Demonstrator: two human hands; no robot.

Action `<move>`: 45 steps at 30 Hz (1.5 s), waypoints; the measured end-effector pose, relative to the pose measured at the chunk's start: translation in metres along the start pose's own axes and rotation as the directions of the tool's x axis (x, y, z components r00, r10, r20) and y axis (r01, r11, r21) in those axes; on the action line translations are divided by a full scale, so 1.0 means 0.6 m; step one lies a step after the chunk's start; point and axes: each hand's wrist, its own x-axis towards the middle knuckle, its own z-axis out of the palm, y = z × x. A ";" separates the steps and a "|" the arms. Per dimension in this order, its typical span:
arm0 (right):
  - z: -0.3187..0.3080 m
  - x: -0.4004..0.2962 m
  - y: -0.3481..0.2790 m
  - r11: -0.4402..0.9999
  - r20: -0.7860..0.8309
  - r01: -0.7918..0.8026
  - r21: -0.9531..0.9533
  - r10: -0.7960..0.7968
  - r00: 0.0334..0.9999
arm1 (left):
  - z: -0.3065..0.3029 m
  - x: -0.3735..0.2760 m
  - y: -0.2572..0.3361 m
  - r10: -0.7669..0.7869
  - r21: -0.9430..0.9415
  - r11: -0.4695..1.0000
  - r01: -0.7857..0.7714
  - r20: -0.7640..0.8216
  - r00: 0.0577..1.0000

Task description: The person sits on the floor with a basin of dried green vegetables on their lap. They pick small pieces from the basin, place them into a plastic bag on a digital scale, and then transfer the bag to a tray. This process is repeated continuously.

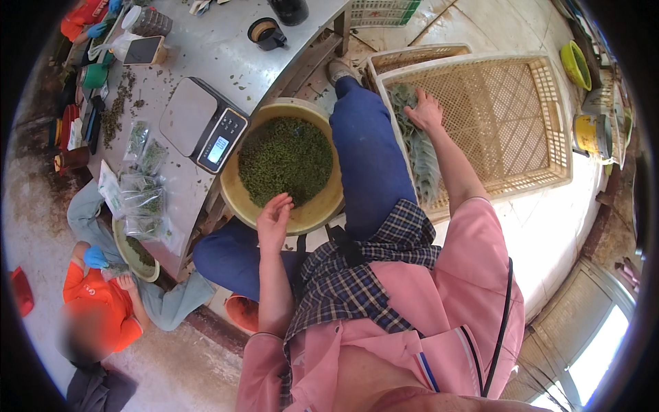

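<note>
My left hand (274,219) is over the near rim of a round yellowish basin (307,224), its fingers bent together; whether something small is between them I cannot tell. Inside the basin lies a heap of small green plant pieces (285,159). My right hand (426,109) reaches over the left side of a large plastic mesh crate (484,118), fingers spread at a row of clear plastic bags (423,159) lying along that side. Whether the fingers grip a bag is unclear. A digital scale (203,123) with a lit display stands on the metal table (216,41), left of the basin.
Filled clear bags (141,198) and plant scraps (117,110) lie on the table beside a phone (144,50) and a black cup (266,34). A co-worker in orange (98,298) sits at lower left; another is at upper left. A second crate (419,55) is behind the large one.
</note>
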 end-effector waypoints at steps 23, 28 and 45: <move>0.076 0.041 0.105 0.855 0.249 -0.296 0.426 0.203 0.947 | -0.047 -0.014 0.010 0.068 -0.028 0.997 -0.071 -0.090 0.994; -0.012 0.019 0.032 0.875 -0.255 -0.021 0.484 0.164 0.953 | -0.171 -0.006 0.075 0.171 0.023 0.980 -0.197 -0.600 0.782; -0.193 -0.200 -0.325 0.464 -0.008 0.332 0.821 -0.572 0.820 | -0.466 0.069 0.146 0.481 0.448 0.843 -0.297 -0.875 0.045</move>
